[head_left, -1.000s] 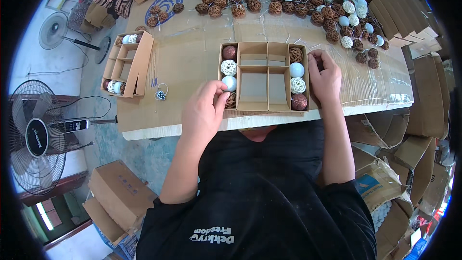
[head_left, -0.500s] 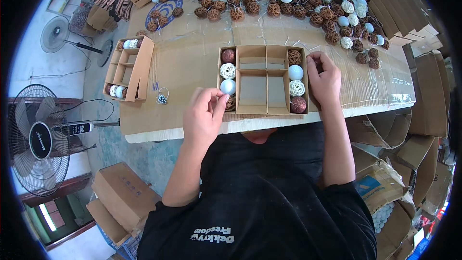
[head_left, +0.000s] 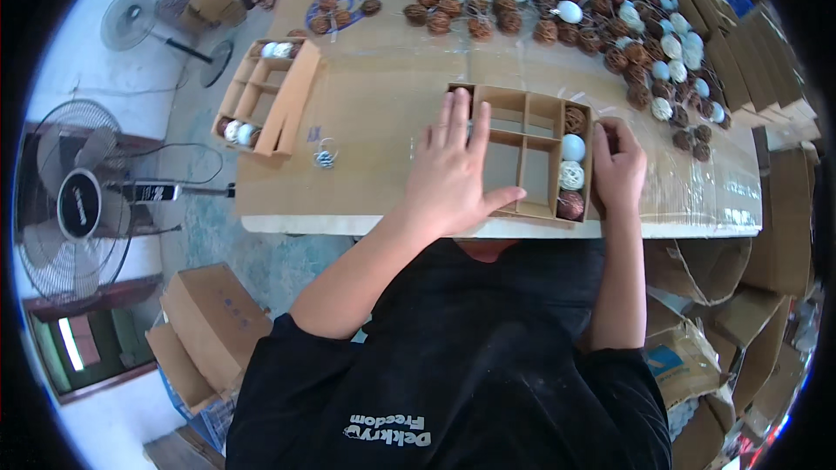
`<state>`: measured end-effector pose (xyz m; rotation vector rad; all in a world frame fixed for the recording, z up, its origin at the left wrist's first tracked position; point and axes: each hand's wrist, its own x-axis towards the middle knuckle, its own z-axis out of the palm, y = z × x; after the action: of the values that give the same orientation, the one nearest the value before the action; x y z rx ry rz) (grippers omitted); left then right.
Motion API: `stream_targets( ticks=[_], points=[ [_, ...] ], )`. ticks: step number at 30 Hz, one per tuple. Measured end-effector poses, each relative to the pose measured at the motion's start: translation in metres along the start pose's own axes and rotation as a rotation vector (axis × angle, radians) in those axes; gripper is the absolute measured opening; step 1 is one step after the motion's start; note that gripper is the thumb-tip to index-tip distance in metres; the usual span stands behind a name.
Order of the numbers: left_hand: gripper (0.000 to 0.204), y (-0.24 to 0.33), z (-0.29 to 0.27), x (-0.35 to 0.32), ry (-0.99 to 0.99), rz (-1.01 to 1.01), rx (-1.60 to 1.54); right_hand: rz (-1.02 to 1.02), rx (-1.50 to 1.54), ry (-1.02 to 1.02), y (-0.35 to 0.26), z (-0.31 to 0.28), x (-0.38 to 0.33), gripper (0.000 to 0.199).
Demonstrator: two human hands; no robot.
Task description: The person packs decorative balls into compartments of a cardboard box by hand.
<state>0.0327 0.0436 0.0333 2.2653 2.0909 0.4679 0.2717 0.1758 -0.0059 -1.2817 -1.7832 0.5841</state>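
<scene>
A divided cardboard box [head_left: 522, 154] lies at the table's near edge. Down its right column run a brown woven ball [head_left: 576, 118], a pale blue ball [head_left: 573, 148], a white woven ball [head_left: 571, 176] and a dark red glitter ball [head_left: 569, 205]. My left hand [head_left: 453, 165] lies open and flat over the left column, fingers stretched away from me and thumb out to the side; it hides the balls there. My right hand [head_left: 620, 161] is curled closed at the box's right wall, gripping its edge. The middle compartments that show hold no balls.
Another divided box [head_left: 292, 100] with balls at its ends sits to the left. Near it lies a small bundle of silvery beads on a loop [head_left: 325, 157]. Strings of brown, white and blue balls [head_left: 544, 30] heap across the far side. Cardboard pieces [head_left: 740, 61] stack at right; a fan [head_left: 80, 200] stands left.
My left hand has gone from a pinch by the lower-left ball to lying spread over the left column. The box sits slightly turned. The whole view has shifted.
</scene>
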Motion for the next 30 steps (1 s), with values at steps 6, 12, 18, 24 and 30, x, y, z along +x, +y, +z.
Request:
stream_targets(
  ticks=[6, 12, 18, 24, 30],
  points=[
    [0.067, -0.024, 0.002, -0.016, 0.287, -0.259, -0.431, 0.002, -0.018, -0.01, 0.003, -0.002, -0.001, 0.017],
    [0.024, -0.04, -0.017, -0.014, 0.059, -0.495, -0.506, 0.002, 0.004, -0.036, -0.004, 0.002, 0.004, 0.018],
    [0.016, -0.068, -0.06, -0.019, 0.037, -0.5, -0.501, 0.01, -0.005, -0.031, -0.003, -0.002, 0.001, 0.017],
    [0.024, -0.161, -0.15, -0.059, 0.385, -0.625, -0.156, -0.029, 0.023, -0.021, -0.008, 0.0, -0.002, 0.014],
    [0.028, -0.256, -0.187, -0.094, 0.404, -0.9, -0.063, 0.047, 0.03, -0.048, -0.009, -0.007, 0.001, 0.014]
  ],
)
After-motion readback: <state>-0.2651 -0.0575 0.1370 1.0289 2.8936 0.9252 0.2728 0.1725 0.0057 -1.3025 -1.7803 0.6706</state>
